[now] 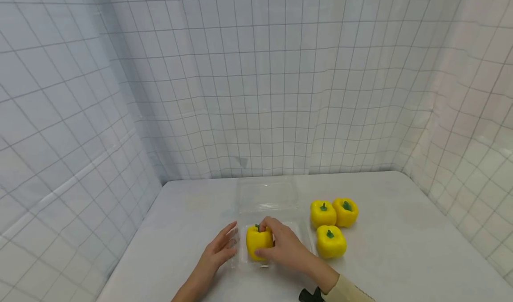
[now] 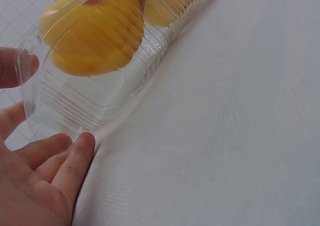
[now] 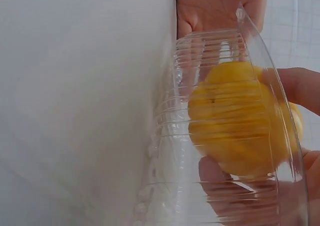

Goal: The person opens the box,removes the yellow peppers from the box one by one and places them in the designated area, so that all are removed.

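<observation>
My right hand (image 1: 287, 247) holds a yellow bell pepper (image 1: 253, 242) by its side, thumb and fingers curled about it. The bell pepper is within the walls of a clear plastic container (image 2: 70, 103), whose hinged lid (image 1: 266, 196) lies opened toward the back. At the container's left side is my left hand (image 1: 216, 252), its fingers spread and fairly straight. In the left wrist view those fingertips (image 2: 85, 142) touch or nearly touch the ridged wall. Through that wall, the right wrist view shows the held bell pepper (image 3: 235, 118); its underside is partly blurred by the plastic.
Three more yellow bell peppers with green stems stand to the container's right: one at the front (image 1: 331, 242), one behind it (image 1: 323, 214), one farther right (image 1: 345, 213). A dark object (image 1: 310, 295) shows by the right sleeve. Gridded white curtains (image 1: 256, 92) surround the white table (image 1: 392, 248).
</observation>
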The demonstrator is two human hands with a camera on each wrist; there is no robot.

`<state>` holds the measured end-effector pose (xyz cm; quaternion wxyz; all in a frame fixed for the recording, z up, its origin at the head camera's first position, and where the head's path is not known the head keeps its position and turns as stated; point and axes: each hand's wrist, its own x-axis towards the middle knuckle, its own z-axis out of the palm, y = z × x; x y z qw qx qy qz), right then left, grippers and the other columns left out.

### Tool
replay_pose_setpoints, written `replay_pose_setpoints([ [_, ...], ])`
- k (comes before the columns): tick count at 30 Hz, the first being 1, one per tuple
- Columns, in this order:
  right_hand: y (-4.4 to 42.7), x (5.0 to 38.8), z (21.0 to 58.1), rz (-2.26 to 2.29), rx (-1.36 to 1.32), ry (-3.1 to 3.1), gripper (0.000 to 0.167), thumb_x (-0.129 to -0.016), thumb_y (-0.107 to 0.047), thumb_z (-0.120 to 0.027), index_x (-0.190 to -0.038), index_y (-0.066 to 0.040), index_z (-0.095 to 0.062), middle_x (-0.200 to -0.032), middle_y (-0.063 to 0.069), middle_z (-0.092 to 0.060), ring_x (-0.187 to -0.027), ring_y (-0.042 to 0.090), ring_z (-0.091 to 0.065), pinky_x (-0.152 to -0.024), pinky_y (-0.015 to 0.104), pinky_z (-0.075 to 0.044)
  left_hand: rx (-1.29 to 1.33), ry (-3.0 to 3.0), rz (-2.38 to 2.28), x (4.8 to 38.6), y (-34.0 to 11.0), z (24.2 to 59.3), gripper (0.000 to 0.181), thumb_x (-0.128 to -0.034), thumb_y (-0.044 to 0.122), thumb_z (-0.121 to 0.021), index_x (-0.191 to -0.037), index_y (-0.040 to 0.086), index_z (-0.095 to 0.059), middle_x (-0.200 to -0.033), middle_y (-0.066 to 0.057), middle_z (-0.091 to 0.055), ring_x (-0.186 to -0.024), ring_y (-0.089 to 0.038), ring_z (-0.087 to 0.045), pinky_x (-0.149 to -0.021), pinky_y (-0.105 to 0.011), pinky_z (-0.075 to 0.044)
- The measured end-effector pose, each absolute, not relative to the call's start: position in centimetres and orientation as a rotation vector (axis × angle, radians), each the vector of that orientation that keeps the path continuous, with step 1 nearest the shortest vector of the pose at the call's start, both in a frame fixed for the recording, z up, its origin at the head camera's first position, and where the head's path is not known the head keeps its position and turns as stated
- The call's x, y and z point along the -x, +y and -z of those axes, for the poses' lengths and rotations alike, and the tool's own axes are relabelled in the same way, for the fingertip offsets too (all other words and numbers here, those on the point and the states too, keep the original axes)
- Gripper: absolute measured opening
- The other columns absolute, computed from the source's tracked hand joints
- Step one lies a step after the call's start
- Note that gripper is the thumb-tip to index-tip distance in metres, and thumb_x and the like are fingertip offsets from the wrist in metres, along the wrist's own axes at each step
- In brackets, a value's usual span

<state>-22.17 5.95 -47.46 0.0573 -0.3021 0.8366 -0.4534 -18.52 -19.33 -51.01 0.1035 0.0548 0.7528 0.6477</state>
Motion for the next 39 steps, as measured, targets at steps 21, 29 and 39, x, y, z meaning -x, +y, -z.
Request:
replay_pose_setpoints([
  [21, 7.1, 22.2, 45.2, 1.46, 0.954, 2.648, 0.048, -0.082, -0.029, -0.085, -0.112, -0.026, -0.048, -0.123, -0.011, -0.057, -0.1, 0.014, -0.057, -0.081, 0.04, -0.056, -0.143, 2.241, -1.94, 18.5, -19.4, 50.9, 0.065, -0.0982, 0.023, -0.06, -0.158, 0.028, -0.034, -0.162, -0.012, -0.03, -0.146, -0.038, -0.03, -0.112, -0.054, -0.034],
  [29, 7.7, 22.0, 44.2, 1.49, 0.946, 2.677, 0.048, -0.083, -0.027, -0.085, -0.113, -0.026, -0.047, -0.128, -0.012, -0.056, -0.103, 0.014, -0.057, -0.084, 0.039, -0.057, -0.122, 2.225, -1.934, 18.5, -19.4, 50.6, 0.066, -0.0989, 0.021, -0.058, -0.159, 0.025, -0.032, -0.163, -0.014, -0.026, -0.146, -0.039, -0.031, -0.11, -0.055, -0.037],
  [39, 8.3, 22.0, 43.1, 1.486, 0.956, 2.704, 0.048, -0.084, -0.028, -0.084, -0.115, -0.026, -0.047, -0.13, -0.013, -0.054, -0.104, 0.012, -0.057, -0.085, 0.039, -0.056, -0.166, 2.236, -1.939, 18.4, -19.5, 50.9, 0.065, -0.0999, 0.023, -0.058, -0.159, 0.025, -0.03, -0.162, -0.014, -0.028, -0.146, -0.039, -0.03, -0.111, -0.057, -0.035],
])
